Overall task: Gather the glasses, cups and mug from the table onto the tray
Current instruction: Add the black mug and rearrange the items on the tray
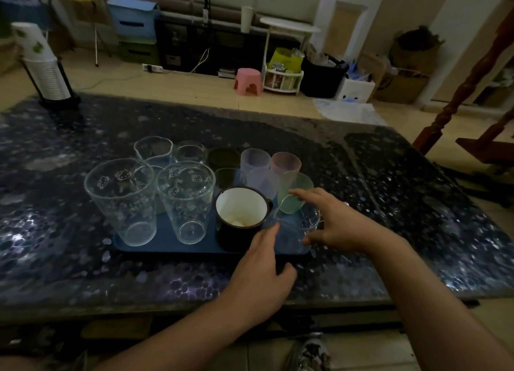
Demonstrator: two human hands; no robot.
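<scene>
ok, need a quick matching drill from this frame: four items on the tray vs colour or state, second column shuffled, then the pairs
Items
1. mug
2. small clear glass
3. rear right cup
4. front left glass

Colour or state
A. pink, frosted
B. clear, cartoon cat print
C. dark outside, white inside
D. held between left hand and right hand

Pairs: 1-C, 2-D, 3-A, 4-B
</scene>
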